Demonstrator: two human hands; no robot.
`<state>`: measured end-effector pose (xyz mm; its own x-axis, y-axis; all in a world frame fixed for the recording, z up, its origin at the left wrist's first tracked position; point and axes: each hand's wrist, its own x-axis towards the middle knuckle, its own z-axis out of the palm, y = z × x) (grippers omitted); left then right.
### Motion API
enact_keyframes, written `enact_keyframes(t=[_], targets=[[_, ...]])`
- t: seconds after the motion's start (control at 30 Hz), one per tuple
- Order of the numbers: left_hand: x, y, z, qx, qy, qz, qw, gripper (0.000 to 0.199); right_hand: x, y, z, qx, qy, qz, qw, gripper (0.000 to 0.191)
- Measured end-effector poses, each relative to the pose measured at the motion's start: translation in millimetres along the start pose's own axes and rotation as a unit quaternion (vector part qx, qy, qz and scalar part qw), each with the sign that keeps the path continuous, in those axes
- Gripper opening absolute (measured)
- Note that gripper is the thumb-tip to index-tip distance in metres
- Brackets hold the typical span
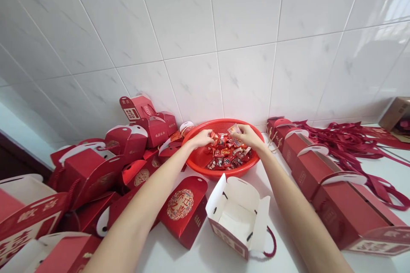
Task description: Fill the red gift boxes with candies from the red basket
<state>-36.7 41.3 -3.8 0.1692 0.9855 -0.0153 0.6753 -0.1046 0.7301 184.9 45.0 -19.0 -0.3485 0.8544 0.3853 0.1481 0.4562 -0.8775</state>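
Both my arms reach forward into a red plastic basket (pixel 198 160) that stands against the wall. Wrapped candies (pixel 224 153) in red packaging lie heaped inside it. My left hand (pixel 202 137) is at the basket's left side, fingers closed on a red-wrapped candy. On the right, my right hand (pixel 249 136) pinches a candy in a pale, partly clear wrapper (pixel 234 129). Nearer to me, between my forearms, an open gift box (pixel 238 217) shows its white, bare inside, with a dark red cord handle at its right.
A closed red gift box (pixel 184 209) with gold lettering sits left of the open one. Many red boxes (pixel 128 140) are piled at left. A row of closed boxes (pixel 307 170) runs along the right, beside tangled dark red ribbons (pixel 346 145). A tiled wall (pixel 246 72) stands behind.
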Motion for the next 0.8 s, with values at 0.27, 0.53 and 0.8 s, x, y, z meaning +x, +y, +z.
enact_keyframes(t=[0.27,0.53,0.8], targets=[[-0.5,13.0,4.3,-0.207,0.006,0.065,0.976,0.024,-5.4,-7.7,-4.8,0.185,-0.009,0.089,0.979,0.032],[-0.7,26.2,-0.2,-0.136,0.047,0.029,0.989,0.008,-4.2,1.1,-6.3,0.085,0.058,0.103,0.989,0.028],[-10.9,48.0,10.5,-0.304,0.005,0.058,0.951,0.024,-2.6,-4.3,-0.3,0.07,0.069,0.047,0.994,0.044]])
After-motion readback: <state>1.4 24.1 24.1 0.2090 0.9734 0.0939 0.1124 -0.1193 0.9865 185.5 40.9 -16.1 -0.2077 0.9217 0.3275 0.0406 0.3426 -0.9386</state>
